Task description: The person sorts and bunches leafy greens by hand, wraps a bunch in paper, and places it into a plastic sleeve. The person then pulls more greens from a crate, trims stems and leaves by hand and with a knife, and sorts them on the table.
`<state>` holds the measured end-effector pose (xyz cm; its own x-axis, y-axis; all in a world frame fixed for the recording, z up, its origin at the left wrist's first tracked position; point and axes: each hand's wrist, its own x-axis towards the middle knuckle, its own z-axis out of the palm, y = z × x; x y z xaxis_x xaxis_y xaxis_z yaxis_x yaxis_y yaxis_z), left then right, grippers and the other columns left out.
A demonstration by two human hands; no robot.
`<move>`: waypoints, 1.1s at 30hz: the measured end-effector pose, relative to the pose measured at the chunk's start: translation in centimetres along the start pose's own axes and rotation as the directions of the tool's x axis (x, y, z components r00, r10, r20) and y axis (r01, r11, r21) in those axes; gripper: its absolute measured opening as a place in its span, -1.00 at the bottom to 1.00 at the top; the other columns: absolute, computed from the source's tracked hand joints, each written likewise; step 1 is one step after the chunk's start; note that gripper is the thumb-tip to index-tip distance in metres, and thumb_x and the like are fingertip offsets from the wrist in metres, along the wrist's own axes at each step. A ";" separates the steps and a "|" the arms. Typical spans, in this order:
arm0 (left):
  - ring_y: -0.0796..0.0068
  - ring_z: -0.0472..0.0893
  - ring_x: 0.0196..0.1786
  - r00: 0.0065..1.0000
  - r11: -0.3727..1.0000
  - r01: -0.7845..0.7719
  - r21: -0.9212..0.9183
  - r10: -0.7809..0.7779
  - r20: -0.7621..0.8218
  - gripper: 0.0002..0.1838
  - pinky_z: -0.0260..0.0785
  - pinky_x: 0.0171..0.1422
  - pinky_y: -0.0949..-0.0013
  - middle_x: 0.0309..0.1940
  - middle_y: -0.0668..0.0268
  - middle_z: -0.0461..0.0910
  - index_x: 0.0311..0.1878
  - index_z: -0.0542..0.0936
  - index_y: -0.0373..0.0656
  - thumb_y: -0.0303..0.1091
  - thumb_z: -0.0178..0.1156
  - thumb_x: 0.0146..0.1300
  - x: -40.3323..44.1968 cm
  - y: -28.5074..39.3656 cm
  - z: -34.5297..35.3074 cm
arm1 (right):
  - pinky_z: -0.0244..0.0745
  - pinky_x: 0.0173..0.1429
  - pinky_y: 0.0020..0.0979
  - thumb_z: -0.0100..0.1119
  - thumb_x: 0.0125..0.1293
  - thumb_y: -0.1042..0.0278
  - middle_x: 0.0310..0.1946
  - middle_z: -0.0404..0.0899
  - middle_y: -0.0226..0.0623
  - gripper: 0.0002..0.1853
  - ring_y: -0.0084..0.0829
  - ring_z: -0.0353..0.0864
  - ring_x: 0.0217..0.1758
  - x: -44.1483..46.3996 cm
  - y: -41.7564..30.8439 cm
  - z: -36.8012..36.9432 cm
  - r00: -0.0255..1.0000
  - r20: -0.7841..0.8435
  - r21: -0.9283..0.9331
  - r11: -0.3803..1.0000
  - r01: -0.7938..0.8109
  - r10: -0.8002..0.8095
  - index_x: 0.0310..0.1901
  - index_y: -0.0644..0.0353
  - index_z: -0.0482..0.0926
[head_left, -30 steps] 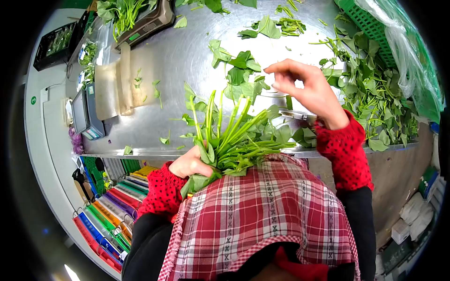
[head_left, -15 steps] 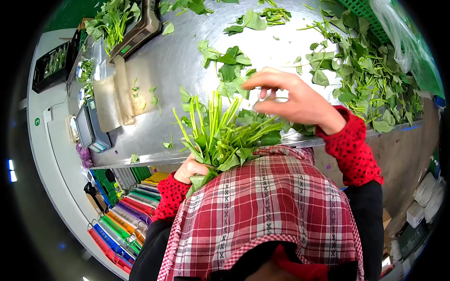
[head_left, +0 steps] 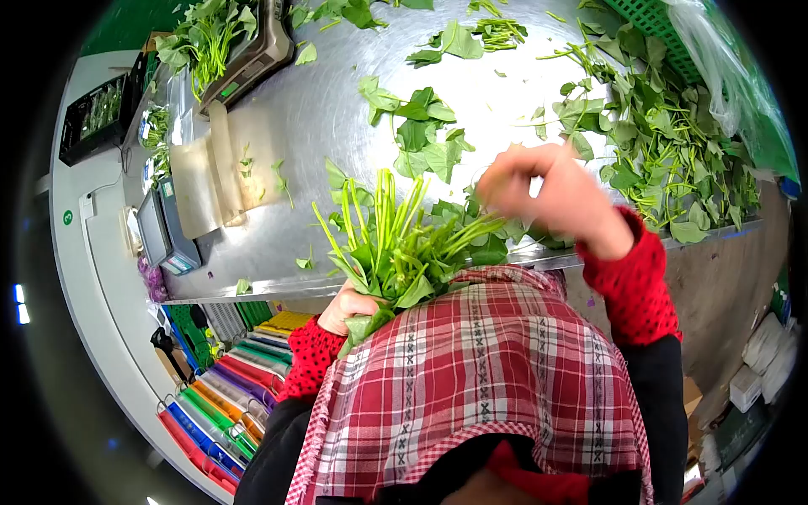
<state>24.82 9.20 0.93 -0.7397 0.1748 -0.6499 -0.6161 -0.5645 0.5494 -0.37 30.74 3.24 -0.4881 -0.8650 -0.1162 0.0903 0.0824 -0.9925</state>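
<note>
My left hand is closed around a bunch of leafy greens, holding it against the apron at the table's near edge. The cut stems fan upward and to the right, and leaves hang below the fist. My right hand hovers over the table just right of the bunch. Its fingers are bent and smeared by motion, so I cannot tell whether they pinch anything. Several loose leaves lie on the metal table beyond the bunch.
A large heap of greens covers the table's right side, beside a green crate and clear plastic film. At the far left, greens rest on a scale. A second scale stands nearer. Coloured binders sit below.
My right hand has moved right and a little down, away from the bunch's stem ends, and its fingers have curled more. My left hand keeps its hold on the greens.
</note>
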 end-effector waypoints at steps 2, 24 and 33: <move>0.24 0.44 0.30 1.000 1.000 0.005 -0.011 -0.005 -0.005 -0.06 0.18 0.44 0.26 0.27 0.14 0.43 0.40 0.26 -0.25 -0.48 0.26 -0.23 0.2 -0.1 0.0 | 0.36 -0.47 -0.48 0.49 0.04 0.23 -0.61 0.57 -0.41 -0.71 -0.59 0.45 -0.61 -1.6 0.3 3.6 0.989 0.063 -0.324 0.935 0.144 -0.131 -0.36 0.23 0.62; 0.24 0.48 0.26 0.997 1.000 0.019 -0.025 -0.021 -0.081 -0.13 0.22 0.41 0.26 0.23 0.13 0.47 0.37 0.30 -0.27 -0.49 0.27 -0.18 -1.9 -1.6 -0.6 | 0.56 -0.24 -0.31 0.36 0.14 0.22 -0.15 0.59 -0.05 -0.56 -0.22 0.69 -0.29 1.9 2.3 -2.2 0.838 -0.391 -0.698 0.716 0.000 -0.381 0.00 0.30 0.57; 0.24 0.49 0.24 0.996 1.000 0.023 -0.012 -0.024 -0.082 -0.15 0.24 0.40 0.26 0.21 0.13 0.49 0.36 0.32 -0.27 -0.49 0.28 -0.15 -1.7 -1.2 -0.5 | 0.51 -0.29 -0.36 0.37 0.13 0.23 -0.44 0.61 -0.19 -0.78 -0.26 0.61 -0.41 2.3 3.3 1.1 0.926 -0.348 -0.158 0.983 0.096 -0.147 -0.41 0.22 0.63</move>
<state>26.95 9.16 1.09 -0.6996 0.1216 -0.7041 -0.6300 -0.5700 0.5275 -0.28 28.46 -0.24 -0.7671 -0.6410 0.0246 -0.0957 0.0764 -0.9925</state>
